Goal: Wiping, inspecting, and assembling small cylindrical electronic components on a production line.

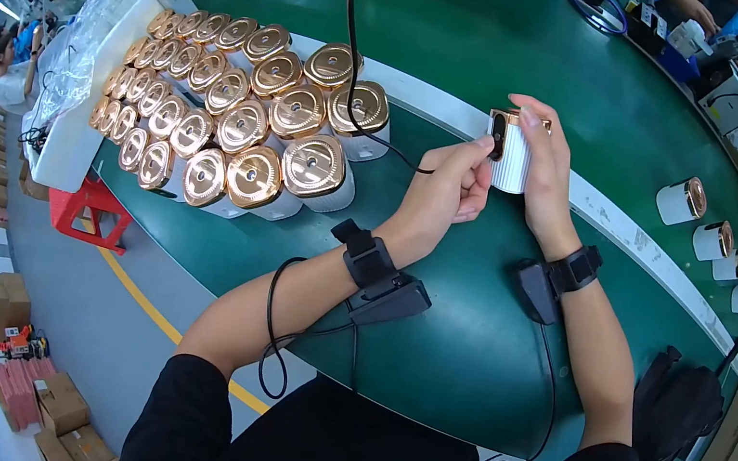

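My right hand (542,177) holds a white ribbed canister-like device (514,165) with a copper-coloured end and a dark oval panel, fingers wrapped over its far side. Close against that panel is my left hand (452,178), thumb and forefinger pinched, the other fingers curled. A black cable (351,32) hangs down from the top and runs into my left hand; its end is hidden by the fingers. To the left, rows of similar white devices with shiny copper tops (313,166) stand packed together on the green table (429,338).
A white raised strip (623,229) crosses the table beyond my hands. Several more devices (681,201) stand in a line at the right. A black bag (676,409) lies at the right edge. A red stool (89,211) stands at the left. Co-workers are in the background.
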Demonstrator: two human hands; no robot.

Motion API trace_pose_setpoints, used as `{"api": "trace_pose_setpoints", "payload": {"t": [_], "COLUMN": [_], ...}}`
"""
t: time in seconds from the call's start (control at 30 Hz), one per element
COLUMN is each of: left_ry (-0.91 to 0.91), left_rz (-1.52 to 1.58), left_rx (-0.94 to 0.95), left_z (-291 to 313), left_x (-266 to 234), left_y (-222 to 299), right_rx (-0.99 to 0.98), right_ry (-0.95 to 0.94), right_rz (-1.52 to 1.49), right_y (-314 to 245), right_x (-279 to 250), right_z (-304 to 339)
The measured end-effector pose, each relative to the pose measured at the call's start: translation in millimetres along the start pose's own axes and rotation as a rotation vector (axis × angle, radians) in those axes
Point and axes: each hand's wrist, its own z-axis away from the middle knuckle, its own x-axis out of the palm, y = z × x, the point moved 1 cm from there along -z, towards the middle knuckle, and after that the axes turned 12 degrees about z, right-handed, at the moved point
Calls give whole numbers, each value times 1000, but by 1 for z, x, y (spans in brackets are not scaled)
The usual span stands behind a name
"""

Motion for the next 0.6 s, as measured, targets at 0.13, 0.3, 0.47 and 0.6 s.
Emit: {"api": "trace_pose_setpoints", "payload": {"t": [0.13,0.3,0.47,0.6], "left_ry": [7,11,10,-23], "left_rz": [6,-37,-82,19], "left_rx": [15,18,-107,-122], "left_z": [0,-4,-7,-4], "left_x": [-3,-1,0,-3], "left_y": [-1,-4,4,6], "right_rx": [0,-69,-233,-287], "right_ry": [9,44,97,62], "right_rz": [48,108,198,153], "right_y": [-1,-1,8,-1], "right_x": [2,1,2,0], "right_z": [1,3,4,4]}}
